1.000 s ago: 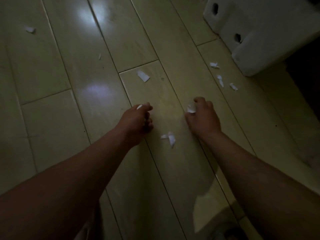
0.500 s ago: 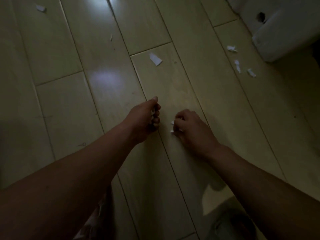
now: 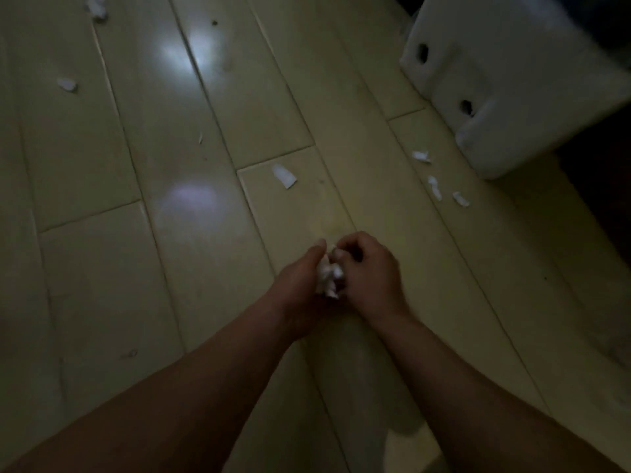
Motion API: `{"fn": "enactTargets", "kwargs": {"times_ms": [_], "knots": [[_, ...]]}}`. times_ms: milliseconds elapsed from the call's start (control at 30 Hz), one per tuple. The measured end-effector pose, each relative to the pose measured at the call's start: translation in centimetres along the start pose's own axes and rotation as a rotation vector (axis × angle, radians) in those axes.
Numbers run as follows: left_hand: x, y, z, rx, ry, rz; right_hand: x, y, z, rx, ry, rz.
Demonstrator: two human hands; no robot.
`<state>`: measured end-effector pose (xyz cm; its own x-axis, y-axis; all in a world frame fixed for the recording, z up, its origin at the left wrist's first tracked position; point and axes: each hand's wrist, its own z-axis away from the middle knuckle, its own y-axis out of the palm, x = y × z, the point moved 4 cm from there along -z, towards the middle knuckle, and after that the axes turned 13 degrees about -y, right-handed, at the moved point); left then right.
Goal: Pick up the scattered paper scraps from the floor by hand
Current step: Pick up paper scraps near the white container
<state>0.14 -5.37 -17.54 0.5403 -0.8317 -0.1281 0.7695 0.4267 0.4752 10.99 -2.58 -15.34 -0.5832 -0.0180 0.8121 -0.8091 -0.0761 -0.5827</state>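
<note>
The left hand point(image 3: 300, 278) curls round a wad of paper scraps point(image 3: 328, 276), and the right hand point(image 3: 370, 271) pinches its top. The nearest loose scrap point(image 3: 284, 175) lies on the floor point(image 3: 170, 285) at eleven o'clock from them, its long axis ten-to-four, nearer the left grip.

Upper right, a big white block point(image 3: 532, 80) sits on the pale floorboards point(image 3: 102, 285) — two dark holes in its near face, one high point(image 3: 423, 53), one lower point(image 3: 467, 106). Beyond it on the right, deep shadow point(image 3: 607, 186). Two patches of glare on the boards, the bright one up top point(image 3: 186, 58), a fainter one below point(image 3: 193, 196) — and a dark speck point(image 3: 214, 22) near the top edge.
</note>
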Motion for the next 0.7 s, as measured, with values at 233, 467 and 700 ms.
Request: {"fn": "enactTargets", "kwargs": {"times_ms": [233, 467, 700], "knots": [[-4.9, 5.9, -2.8, -0.007, -0.013, 0.067, 0.8, -2.3, -2.5, 0.13, -0.391, 0.438], [-12.1, 5.8, -4.8, -0.132, 0.188, -0.242, -8.1, -12.5, -9.3, -0.279, 0.357, 0.336], [-11.6, 1.2, -3.0, -0.169, 0.15, -0.377, -11.5, -11.8, -14.8, -0.148, 0.355, 0.508]]}}
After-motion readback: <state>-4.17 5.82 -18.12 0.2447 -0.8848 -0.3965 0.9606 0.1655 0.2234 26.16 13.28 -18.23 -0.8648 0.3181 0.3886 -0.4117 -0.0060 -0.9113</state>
